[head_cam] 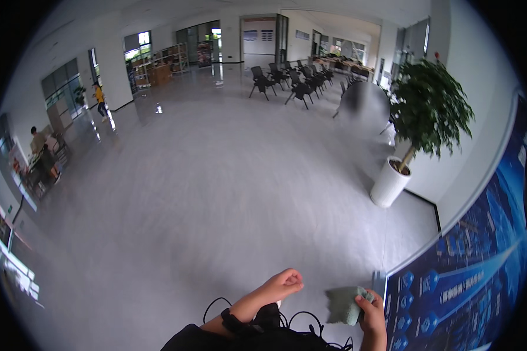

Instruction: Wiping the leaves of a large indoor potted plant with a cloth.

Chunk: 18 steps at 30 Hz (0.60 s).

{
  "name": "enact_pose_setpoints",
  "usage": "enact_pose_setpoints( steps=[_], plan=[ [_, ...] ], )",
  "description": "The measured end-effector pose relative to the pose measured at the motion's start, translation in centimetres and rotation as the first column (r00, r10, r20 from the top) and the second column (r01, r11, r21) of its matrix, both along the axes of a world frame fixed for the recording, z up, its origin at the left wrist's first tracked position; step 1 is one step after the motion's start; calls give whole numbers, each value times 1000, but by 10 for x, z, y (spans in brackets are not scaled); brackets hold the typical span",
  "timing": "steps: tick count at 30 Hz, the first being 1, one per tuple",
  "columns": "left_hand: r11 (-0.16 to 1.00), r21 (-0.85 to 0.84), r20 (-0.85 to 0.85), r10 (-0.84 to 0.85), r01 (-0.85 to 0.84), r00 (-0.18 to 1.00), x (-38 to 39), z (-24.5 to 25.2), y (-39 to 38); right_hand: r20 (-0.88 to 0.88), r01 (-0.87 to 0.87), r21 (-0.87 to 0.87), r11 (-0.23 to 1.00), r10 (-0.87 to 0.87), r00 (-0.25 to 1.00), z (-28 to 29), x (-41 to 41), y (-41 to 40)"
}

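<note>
A folded grey-green cloth (346, 305) is gripped in my right hand (371, 312), with the thumb pressed on its upper right corner. Just right of that hand stands a large blue display panel (461, 272) with a pale metal frame, bearing printed graphics and writing. My left hand (286, 281) is in front of my body with its fingers curled in and nothing seen in it. A black strap (235, 324) wraps the left forearm, and black cables (307, 313) loop beside my dark clothing.
Grey glossy floor (202, 184) stretches ahead. A potted tree in a white planter (391, 183) stands at right by the wall. Rows of black chairs (301, 87) and shelves with cardboard boxes (160, 72) are farther back. Two people (100, 101) (41, 147) are at left.
</note>
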State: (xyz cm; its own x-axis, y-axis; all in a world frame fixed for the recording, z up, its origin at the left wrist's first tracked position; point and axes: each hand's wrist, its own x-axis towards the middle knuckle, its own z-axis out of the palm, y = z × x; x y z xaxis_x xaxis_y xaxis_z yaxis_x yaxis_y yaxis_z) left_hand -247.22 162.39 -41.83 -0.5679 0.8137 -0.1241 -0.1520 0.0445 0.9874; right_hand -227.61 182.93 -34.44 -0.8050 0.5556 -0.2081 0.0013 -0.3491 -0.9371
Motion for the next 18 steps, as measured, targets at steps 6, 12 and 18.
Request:
enact_pose_setpoints(
  steps=[6, 12, 18],
  plan=[
    [995, -53, -74, -85, 81, 994, -115, -3, 74, 103, -39, 118, 992, 27, 994, 17, -133, 58],
    [977, 96, 143, -202, 190, 969, -175, 16, 157, 24, -264, 89, 960, 263, 965, -9, -227, 104],
    [955, 118, 285, -294, 271, 912, -221, 23, 228, -20, -232, 8, 973, 232, 972, -9, -259, 177]
  ],
)
